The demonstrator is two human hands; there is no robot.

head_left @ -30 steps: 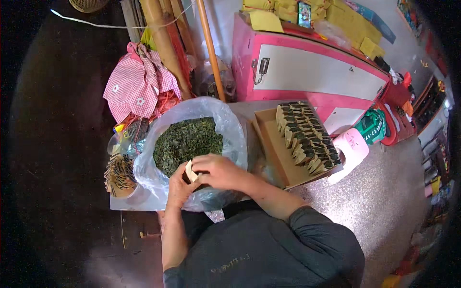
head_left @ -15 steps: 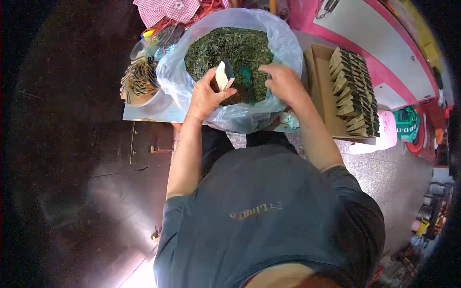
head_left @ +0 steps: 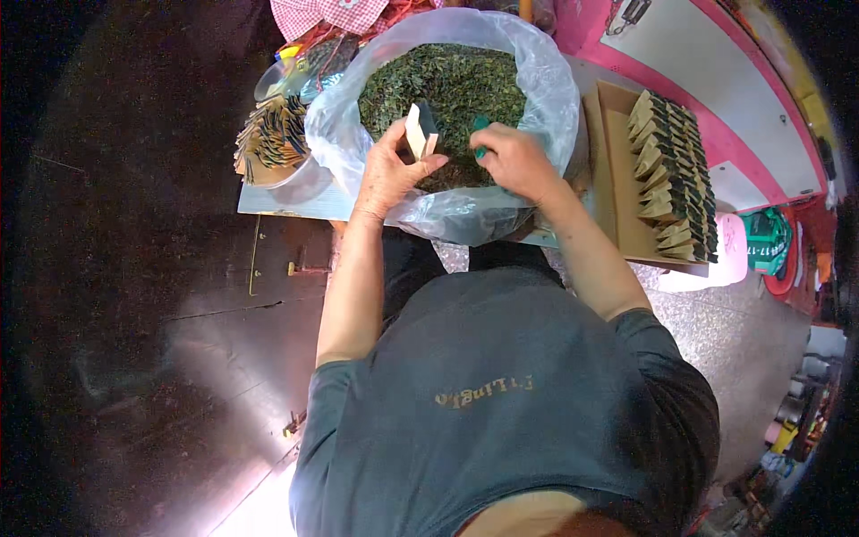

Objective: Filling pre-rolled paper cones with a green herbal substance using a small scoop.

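Note:
A large clear plastic bag (head_left: 548, 76), its mouth rolled wide, holds a heap of dried, dark green leaf bits (head_left: 438, 76). Over the heap's near left part, my left hand (head_left: 386, 179) pinches a small paper packet (head_left: 415, 134), cream with a dark side, held upright with its top spread. My right hand (head_left: 519, 161) is closed around a green plastic scoop (head_left: 481, 123) just to the right of the packet. Most of the scoop is hidden by my fingers, so what it carries cannot be seen.
Right of the bag, a cardboard box (head_left: 616, 170) holds rows of cream-and-dark packets (head_left: 667, 174). At left, a clear tub (head_left: 300, 183) is stuffed with flat packets (head_left: 271, 139). Pink checked cloth (head_left: 331, 13) lies behind. A pink-and-white cabinet (head_left: 725, 85) borders the right side.
My right hand has closed on the green scoop, which was lying on the leaves with my fingers beside it. My left hand still holds the packet. The whole view has shifted slightly.

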